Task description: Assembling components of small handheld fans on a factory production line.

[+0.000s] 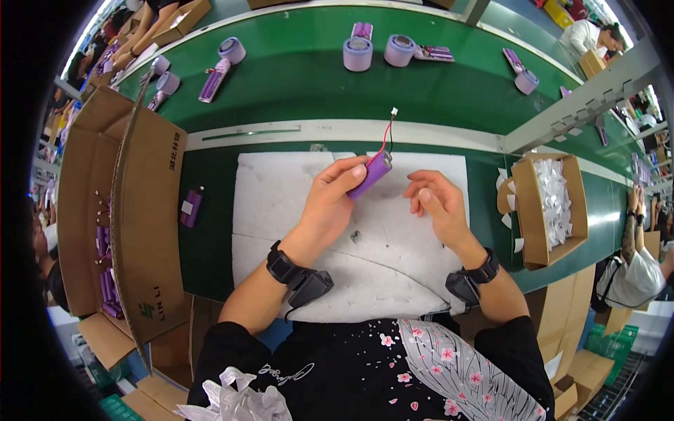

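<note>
A purple battery pack (374, 172) is gripped in my left hand (331, 193), between thumb and fingers, tilted up to the right. From its upper end rise a red and a black wire, ending in a small white connector (394, 111). My right hand (437, 201) hovers just right of the pack, fingers loosely curled and apart, with nothing seen in it. Both hands are above a white foam board (281, 210) with a crack across its lower part. Left of the board another purple battery pack (190, 208) with a white label lies on the green table.
A tall cardboard box (151, 231) holding several purple packs stands at the left. On the right, a smaller cardboard box (535, 217) contains crumpled white paper pieces (552, 200). Beyond a pale rail (337, 131), tape rolls (357, 55) and more packs (214, 81) sit on a green surface.
</note>
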### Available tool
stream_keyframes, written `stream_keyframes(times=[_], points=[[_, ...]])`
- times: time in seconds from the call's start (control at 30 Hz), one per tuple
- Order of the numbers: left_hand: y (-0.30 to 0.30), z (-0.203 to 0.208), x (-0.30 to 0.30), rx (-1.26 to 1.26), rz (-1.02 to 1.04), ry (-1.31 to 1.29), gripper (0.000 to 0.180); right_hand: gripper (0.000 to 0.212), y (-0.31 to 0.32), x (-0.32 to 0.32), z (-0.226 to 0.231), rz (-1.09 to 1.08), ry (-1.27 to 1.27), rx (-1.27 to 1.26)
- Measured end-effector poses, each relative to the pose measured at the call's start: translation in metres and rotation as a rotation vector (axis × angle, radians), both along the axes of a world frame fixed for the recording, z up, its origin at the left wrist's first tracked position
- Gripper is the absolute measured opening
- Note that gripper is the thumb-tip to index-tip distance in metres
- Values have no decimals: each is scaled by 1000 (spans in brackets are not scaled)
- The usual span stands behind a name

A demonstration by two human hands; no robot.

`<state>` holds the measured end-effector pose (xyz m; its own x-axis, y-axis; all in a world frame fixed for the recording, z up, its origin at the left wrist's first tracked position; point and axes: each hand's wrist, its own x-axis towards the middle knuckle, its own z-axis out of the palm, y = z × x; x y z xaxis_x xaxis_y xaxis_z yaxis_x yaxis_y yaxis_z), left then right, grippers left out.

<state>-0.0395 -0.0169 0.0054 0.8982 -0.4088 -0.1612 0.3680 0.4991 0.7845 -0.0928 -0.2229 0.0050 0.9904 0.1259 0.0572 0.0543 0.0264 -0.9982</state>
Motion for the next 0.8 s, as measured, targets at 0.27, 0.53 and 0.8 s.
stream_keyframes(times=[0.27, 0.53, 0.8], points=[[-1, -10, -2, -293, -36, 212, 29, 30, 2, -3, -3, -36, 43, -4], [3, -13, -3, -291, -42, 256, 26, 28, 3, -1, -9, -48, 60, -24], [-3, -20, -3, -154, -101, 151, 23, 31, 3, -1, -13, 37, 37, 21]])
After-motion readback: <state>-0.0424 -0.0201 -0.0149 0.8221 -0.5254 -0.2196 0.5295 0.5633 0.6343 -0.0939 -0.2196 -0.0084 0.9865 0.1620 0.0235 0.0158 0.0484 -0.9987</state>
